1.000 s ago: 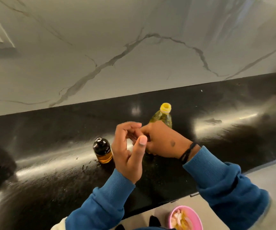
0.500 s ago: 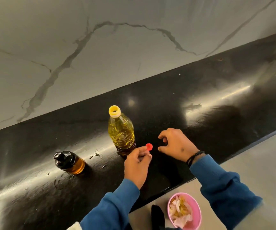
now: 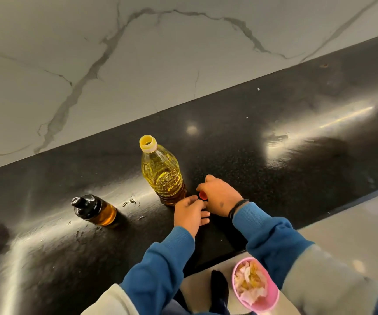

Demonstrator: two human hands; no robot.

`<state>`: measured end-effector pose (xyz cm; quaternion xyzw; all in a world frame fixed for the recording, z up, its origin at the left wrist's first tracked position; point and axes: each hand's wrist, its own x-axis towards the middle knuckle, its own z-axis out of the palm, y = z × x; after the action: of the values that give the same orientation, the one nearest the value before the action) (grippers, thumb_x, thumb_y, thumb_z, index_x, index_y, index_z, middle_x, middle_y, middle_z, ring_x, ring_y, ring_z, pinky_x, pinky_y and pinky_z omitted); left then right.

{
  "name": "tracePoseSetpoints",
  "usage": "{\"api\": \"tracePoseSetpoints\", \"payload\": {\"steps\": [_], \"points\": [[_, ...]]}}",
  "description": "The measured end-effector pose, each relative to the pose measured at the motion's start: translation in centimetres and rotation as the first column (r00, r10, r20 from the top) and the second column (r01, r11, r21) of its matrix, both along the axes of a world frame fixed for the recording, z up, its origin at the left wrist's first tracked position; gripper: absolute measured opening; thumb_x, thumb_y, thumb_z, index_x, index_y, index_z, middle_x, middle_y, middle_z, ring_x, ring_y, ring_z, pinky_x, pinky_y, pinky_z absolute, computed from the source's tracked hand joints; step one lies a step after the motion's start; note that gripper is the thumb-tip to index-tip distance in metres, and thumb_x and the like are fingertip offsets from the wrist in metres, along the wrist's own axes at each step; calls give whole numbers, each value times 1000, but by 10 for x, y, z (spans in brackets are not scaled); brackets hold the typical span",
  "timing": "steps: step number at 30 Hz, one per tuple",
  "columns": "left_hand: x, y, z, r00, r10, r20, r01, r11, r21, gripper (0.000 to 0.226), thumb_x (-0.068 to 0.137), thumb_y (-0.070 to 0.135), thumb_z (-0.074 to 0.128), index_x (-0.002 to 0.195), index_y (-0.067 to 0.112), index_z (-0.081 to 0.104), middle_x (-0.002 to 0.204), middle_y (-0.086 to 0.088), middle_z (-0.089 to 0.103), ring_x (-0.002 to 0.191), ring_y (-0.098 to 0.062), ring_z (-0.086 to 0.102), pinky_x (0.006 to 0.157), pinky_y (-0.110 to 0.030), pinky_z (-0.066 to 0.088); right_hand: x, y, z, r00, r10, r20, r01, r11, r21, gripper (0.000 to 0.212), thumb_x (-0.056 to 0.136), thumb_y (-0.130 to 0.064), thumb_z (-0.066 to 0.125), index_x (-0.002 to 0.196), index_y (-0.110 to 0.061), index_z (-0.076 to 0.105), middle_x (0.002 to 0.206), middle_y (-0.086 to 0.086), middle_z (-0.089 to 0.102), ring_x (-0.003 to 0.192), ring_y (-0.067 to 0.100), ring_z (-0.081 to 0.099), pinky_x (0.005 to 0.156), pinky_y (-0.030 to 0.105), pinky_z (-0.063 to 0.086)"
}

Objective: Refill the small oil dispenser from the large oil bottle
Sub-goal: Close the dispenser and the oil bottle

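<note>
The large oil bottle [image 3: 161,176] stands upright on the black counter [image 3: 285,160], its yellow neck uncapped and yellow oil filling most of it. Left of it the small oil dispenser [image 3: 95,210] stands apart, dark glass with a black spout cap on and amber oil at the bottom. My right hand [image 3: 221,196] rests low on the counter just right of the big bottle's base, its thumb and fingers pinching a small red cap [image 3: 202,195]. My left hand [image 3: 190,215] is right beside it, fingers loose and touching the right hand's fingertips.
A marble wall [image 3: 160,64] rises behind the counter. Small drops or crumbs [image 3: 130,201] lie between the two bottles. Below the counter's front edge a pink bowl [image 3: 272,298] holds food scraps, above a pale floor.
The red cap has passed from my left fingertips to my right hand, and both hands have come together low beside the big bottle. The view has shifted slightly.
</note>
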<state>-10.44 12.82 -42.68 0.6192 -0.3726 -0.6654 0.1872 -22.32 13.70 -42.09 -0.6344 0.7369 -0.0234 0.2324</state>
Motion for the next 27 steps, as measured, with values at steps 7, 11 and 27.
{"api": "tracePoseSetpoints", "payload": {"steps": [7, 11, 27], "points": [[3, 3, 13, 1000, 8, -20, -8, 1000, 7, 33, 99, 7, 55, 132, 10, 57, 100, -7, 69, 76, -18, 66, 62, -29, 57, -1, -2, 9, 1000, -14, -12, 13, 999, -31, 27, 92, -27, 58, 116, -15, 65, 115, 10, 55, 102, 29, 61, 84, 37, 53], [20, 18, 33, 999, 36, -25, -40, 987, -153, 21, 100, 12, 59, 118, 15, 70, 107, -7, 73, 80, -18, 70, 63, -29, 59, -3, 3, 41, 994, -86, 75, 94, 989, -115, 24, 83, -30, 64, 100, -14, 61, 103, 8, 62, 93, 28, 63, 78, 37, 53], [64, -34, 121, 967, 227, -116, -160, 187, -969, 26, 79, 26, 83, 98, 23, 65, 87, 1, 64, 76, -14, 61, 66, -28, 54, 45, -25, 173, 874, 181, 452, 292, 547, -785, 23, 82, -19, 78, 102, -14, 69, 93, -4, 70, 85, 12, 67, 73, 30, 58]]}}
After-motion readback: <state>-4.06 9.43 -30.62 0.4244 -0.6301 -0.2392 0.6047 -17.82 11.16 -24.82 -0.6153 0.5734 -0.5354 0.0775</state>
